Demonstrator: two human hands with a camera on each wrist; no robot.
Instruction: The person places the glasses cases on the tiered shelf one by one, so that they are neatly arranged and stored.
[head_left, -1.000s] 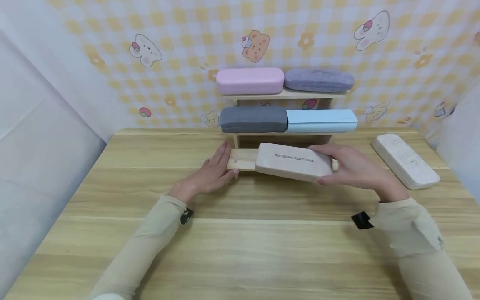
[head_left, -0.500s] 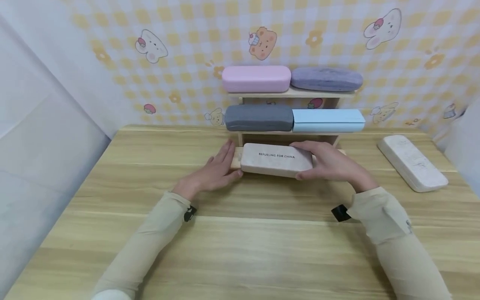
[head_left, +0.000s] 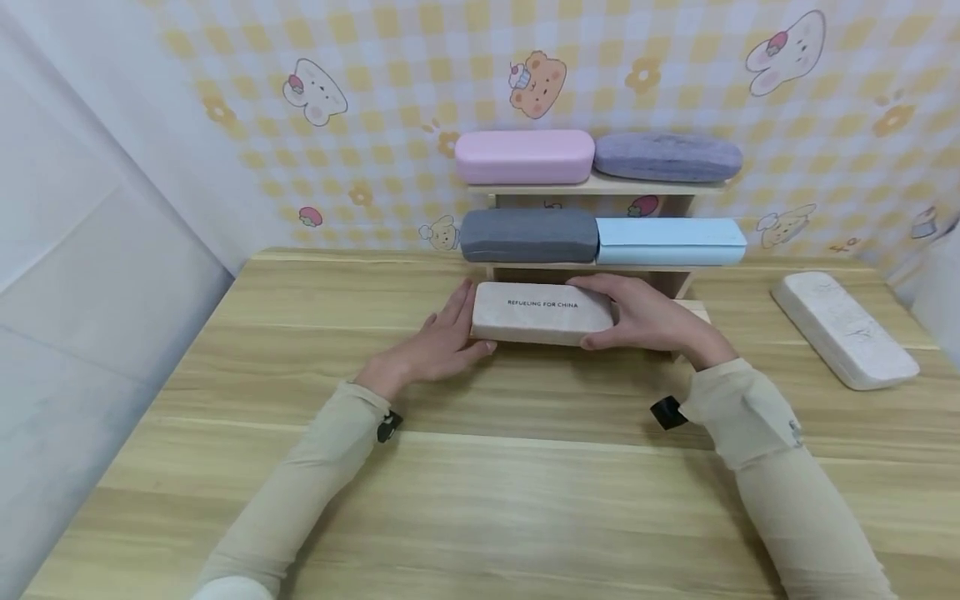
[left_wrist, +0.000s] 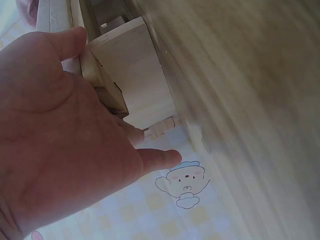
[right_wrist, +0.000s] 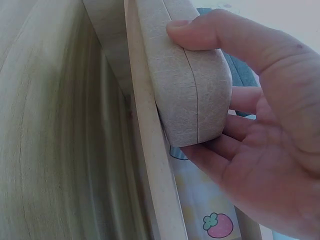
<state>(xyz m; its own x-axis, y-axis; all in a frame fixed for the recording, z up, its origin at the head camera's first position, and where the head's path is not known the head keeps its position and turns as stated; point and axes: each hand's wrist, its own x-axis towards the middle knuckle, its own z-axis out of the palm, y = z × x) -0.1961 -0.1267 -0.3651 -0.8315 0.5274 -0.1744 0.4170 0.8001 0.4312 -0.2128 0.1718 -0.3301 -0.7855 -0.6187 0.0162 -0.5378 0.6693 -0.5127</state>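
A pale beige glasses case (head_left: 542, 313) printed "REFUELING FOR CHINA" lies along the lowest tier of a wooden shelf rack (head_left: 694, 308). My right hand (head_left: 651, 321) grips its right end, thumb on the front side and fingers behind. In the right wrist view the case (right_wrist: 185, 95) sits against the edge of the shelf board (right_wrist: 149, 135). My left hand (head_left: 431, 350), fingers straight, is at the left end of the case and tier. The left wrist view has this hand (left_wrist: 65, 125) beside the board's end, thumb at its front edge.
Above, the middle tier bears a dark grey case (head_left: 529, 236) and a light blue case (head_left: 671, 242). A pink case (head_left: 525, 157) and a purple-grey case (head_left: 667, 157) fill the top. Another whitish case (head_left: 844, 330) lies on the wooden table (head_left: 480, 500) at right.
My right hand has brought the beige case leftward along the lowest tier, up to my left hand, and straightened it. The left hand stays at the tier's left end. The view has shifted slightly.
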